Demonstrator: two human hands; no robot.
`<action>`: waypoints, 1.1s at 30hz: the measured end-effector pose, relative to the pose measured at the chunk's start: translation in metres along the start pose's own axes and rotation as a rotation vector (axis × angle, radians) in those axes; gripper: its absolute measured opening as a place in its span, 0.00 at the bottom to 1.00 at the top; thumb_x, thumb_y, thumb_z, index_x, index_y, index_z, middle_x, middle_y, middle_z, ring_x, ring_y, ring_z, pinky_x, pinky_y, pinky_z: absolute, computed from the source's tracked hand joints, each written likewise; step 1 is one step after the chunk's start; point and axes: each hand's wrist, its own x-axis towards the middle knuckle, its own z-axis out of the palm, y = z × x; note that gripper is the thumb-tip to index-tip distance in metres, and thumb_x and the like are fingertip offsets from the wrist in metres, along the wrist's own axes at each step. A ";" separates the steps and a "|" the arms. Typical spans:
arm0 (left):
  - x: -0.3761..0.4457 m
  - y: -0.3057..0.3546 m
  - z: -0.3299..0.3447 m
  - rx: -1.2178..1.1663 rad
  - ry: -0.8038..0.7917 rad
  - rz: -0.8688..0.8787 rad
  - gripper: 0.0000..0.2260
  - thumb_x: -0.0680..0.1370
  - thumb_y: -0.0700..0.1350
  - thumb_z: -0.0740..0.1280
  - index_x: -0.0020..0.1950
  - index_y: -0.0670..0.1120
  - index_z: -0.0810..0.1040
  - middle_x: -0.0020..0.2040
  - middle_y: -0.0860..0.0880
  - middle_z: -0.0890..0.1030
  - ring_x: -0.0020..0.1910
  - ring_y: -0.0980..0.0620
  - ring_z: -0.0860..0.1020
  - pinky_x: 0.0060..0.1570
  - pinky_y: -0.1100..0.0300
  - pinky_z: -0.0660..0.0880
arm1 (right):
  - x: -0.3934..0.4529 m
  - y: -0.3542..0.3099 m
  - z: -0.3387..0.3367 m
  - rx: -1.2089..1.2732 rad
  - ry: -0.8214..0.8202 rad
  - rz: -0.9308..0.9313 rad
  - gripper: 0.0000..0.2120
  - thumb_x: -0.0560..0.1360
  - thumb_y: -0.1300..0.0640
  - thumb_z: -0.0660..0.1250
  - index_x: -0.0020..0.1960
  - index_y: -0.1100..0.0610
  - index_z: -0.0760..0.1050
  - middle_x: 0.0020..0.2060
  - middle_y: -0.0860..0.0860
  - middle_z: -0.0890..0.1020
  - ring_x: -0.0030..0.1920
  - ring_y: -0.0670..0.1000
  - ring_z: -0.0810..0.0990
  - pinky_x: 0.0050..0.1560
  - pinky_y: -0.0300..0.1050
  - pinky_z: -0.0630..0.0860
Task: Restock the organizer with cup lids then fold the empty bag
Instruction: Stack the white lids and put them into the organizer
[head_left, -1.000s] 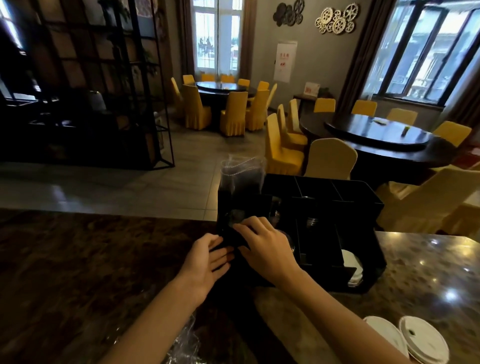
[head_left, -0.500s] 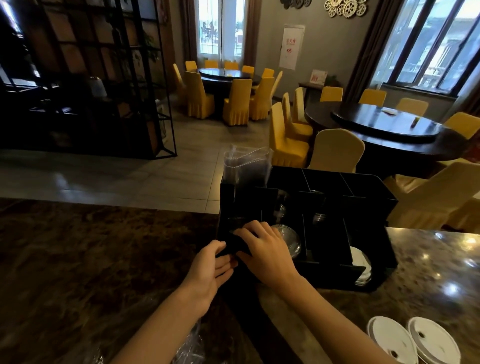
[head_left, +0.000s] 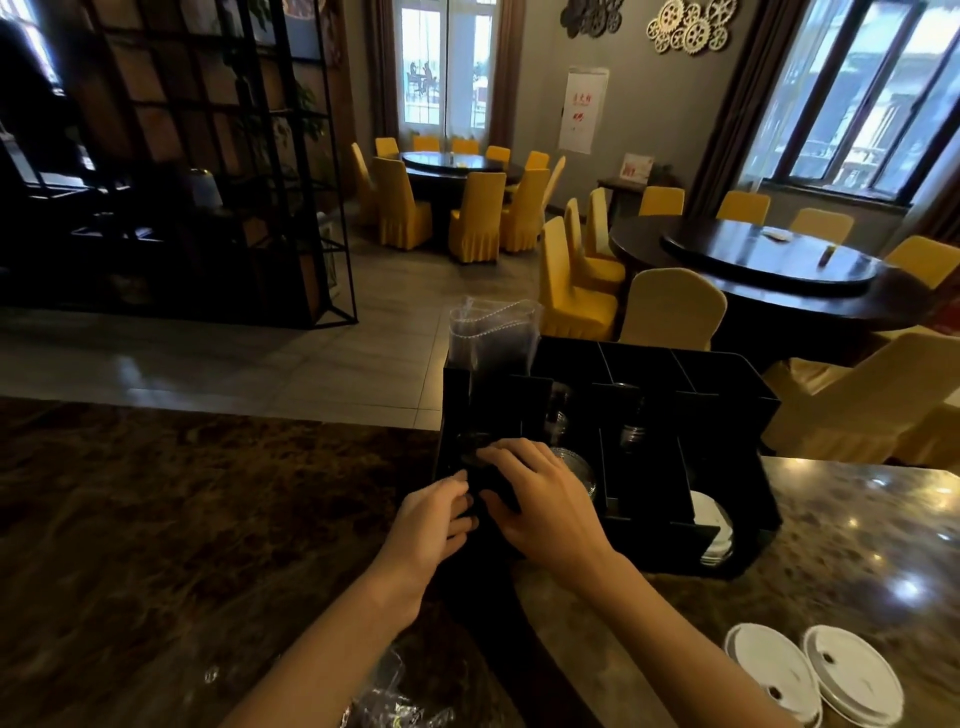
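A black organizer (head_left: 727, 395) with several compartments stands on the counter. My left hand (head_left: 434, 525) and my right hand (head_left: 545, 499) meet at its front-left slot. Between their fingers is a dark stack of black cup lids (head_left: 475, 454), hard to make out against the black walls. Clear lids (head_left: 579, 467) lie in the slot just right of my right hand. White lids (head_left: 714, 525) fill the front-right slot. Two loose white lids (head_left: 810, 675) lie on the counter at the lower right. A crumpled clear bag (head_left: 395, 701) lies near my left forearm.
Clear cups in plastic (head_left: 491, 332) stick up from the organizer's back-left compartment. The dark marble counter (head_left: 182, 519) spreads to the left. Beyond it are round tables with yellow chairs (head_left: 670, 312) and a black metal shelf (head_left: 208, 182).
Both hands stay at the front-left slot, and my right hand's fingers have shifted slightly over the dark stack. The view has tilted a little, showing more of the counter.
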 end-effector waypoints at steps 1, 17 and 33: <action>-0.001 0.000 0.001 0.063 -0.005 0.042 0.21 0.84 0.52 0.58 0.77 0.52 0.66 0.70 0.47 0.75 0.64 0.50 0.77 0.56 0.59 0.74 | -0.003 -0.001 -0.007 0.004 0.015 -0.002 0.22 0.77 0.52 0.71 0.70 0.50 0.74 0.65 0.45 0.78 0.65 0.48 0.76 0.55 0.42 0.81; -0.050 -0.051 0.056 0.802 -0.446 0.496 0.16 0.82 0.49 0.65 0.70 0.58 0.75 0.64 0.59 0.78 0.61 0.64 0.76 0.63 0.65 0.74 | -0.174 0.038 -0.113 0.060 0.075 0.315 0.18 0.79 0.50 0.70 0.68 0.50 0.77 0.66 0.46 0.76 0.64 0.47 0.78 0.59 0.45 0.80; -0.031 -0.134 0.170 1.063 -0.780 0.558 0.29 0.77 0.44 0.70 0.77 0.55 0.67 0.71 0.55 0.73 0.65 0.64 0.71 0.57 0.81 0.64 | -0.330 0.022 -0.060 0.184 0.085 0.918 0.36 0.67 0.30 0.69 0.70 0.43 0.70 0.60 0.41 0.71 0.60 0.44 0.74 0.58 0.38 0.74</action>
